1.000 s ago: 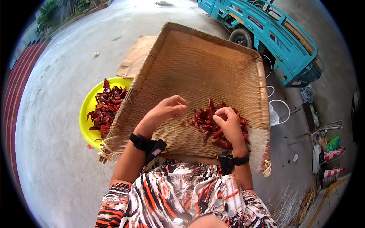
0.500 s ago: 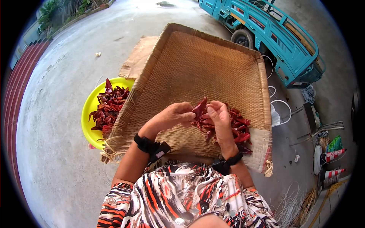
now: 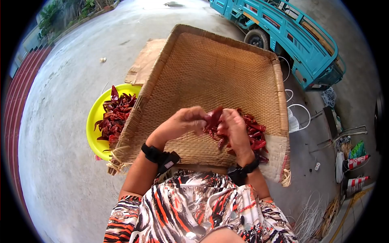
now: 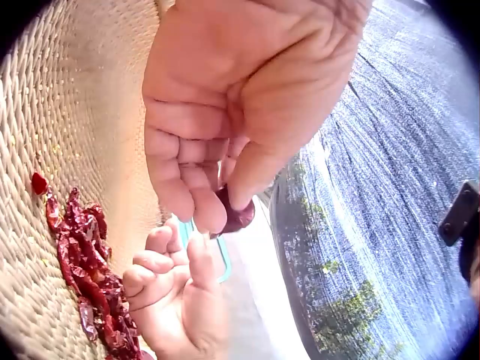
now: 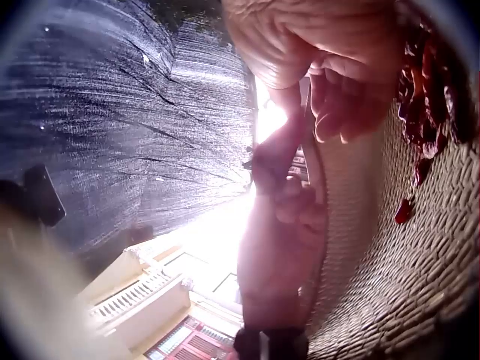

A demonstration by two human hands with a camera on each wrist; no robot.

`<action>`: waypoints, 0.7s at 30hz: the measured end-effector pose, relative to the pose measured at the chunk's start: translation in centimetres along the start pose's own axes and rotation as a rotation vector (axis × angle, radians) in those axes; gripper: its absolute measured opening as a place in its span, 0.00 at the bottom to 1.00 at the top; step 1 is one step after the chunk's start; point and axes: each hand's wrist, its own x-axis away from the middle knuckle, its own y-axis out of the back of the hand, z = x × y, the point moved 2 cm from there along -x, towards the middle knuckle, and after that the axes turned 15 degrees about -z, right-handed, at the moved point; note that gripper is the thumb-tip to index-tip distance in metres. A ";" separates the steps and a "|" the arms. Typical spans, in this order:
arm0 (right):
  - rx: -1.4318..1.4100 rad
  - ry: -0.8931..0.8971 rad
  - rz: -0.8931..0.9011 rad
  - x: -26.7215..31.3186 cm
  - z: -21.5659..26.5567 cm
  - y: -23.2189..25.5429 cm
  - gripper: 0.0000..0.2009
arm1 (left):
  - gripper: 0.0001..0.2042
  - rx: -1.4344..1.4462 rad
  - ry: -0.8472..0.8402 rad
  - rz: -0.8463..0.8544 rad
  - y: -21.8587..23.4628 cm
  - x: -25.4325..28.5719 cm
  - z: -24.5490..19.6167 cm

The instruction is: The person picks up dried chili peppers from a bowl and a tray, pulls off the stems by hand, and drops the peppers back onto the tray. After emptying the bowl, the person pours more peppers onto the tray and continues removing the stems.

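Observation:
My left hand (image 3: 182, 122) pinches a dark red dried pepper (image 3: 214, 116) between thumb and fingers, above the woven tray (image 3: 210, 60). Against the pepper's other side, my right hand (image 3: 237, 131) has its fingers curled, with the thumb at one end of it. In the left wrist view the pepper (image 4: 238, 216) shows beside the left thumb, with the right hand (image 4: 180, 300) just below. The right wrist view shows the right hand (image 5: 322, 52) above the pepper (image 5: 271, 165); its fingertips are partly hidden. Beneath the hands lies a pile of red peppers (image 3: 257, 135).
A yellow basin (image 3: 94, 131) of red peppers (image 3: 115, 117) stands left of the tray, near a flat brown sheet (image 3: 146, 60). At the upper right is a blue cargo vehicle (image 3: 300, 52). Wires and striped cones (image 3: 356, 184) lie on the right side.
The left hand has moved right from the tray's middle and grips a pepper. The right hand has lifted from the pile and come in to meet it; the pepper has tilted slightly between them.

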 end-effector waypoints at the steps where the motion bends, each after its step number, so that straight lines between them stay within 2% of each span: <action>1: 0.010 0.039 -0.062 -0.1 0.3 0.3 0.09 | 0.08 0.058 -0.048 -0.055 0.2 0.0 -0.3; 3: 0.033 0.120 -0.189 -0.6 1.0 1.6 0.09 | 0.08 0.176 -0.145 -0.162 0.9 -0.1 -1.1; 4: 0.018 0.116 -0.197 -0.8 1.3 2.3 0.09 | 0.07 0.241 -0.207 -0.226 1.4 -0.2 -1.2; 7: 0.233 0.204 -0.188 -1.4 1.9 3.5 0.09 | 0.10 0.514 -0.496 -0.467 2.9 -0.4 -2.1; 9: 0.442 0.322 -0.180 -2.1 1.5 4.2 0.11 | 0.15 0.645 -0.533 -0.766 4.1 0.2 -2.9; 10: 0.566 0.412 -0.163 -2.3 1.4 4.3 0.11 | 0.19 0.708 -0.555 -0.850 4.8 0.6 -2.8; 11: 0.688 0.502 -0.144 -2.4 1.3 4.2 0.12 | 0.18 0.839 -0.564 -0.820 6.1 0.8 -2.1; 12: 0.827 0.433 -0.135 -2.0 2.0 3.7 0.14 | 0.17 0.899 -0.485 -0.891 6.6 1.1 -1.9; 13: 0.969 0.531 -0.118 -2.1 2.0 3.4 0.15 | 0.16 0.957 -0.405 -0.961 6.8 1.2 -1.8; 15: 1.254 0.729 -0.084 -2.5 2.1 2.9 0.16 | 0.14 0.843 -0.284 -1.049 7.0 0.9 -1.1; 16: 1.268 0.677 -0.075 -2.8 2.1 2.5 0.17 | 0.14 0.785 -0.224 -1.090 7.0 0.6 -0.6; 19: 1.363 0.848 -0.054 -4.0 1.4 2.1 0.16 | 0.12 0.538 -0.126 -0.870 6.1 0.0 0.2; 21: 1.378 0.818 -0.015 -4.8 0.6 2.1 0.15 | 0.10 0.500 -0.106 -0.717 4.7 -0.7 0.6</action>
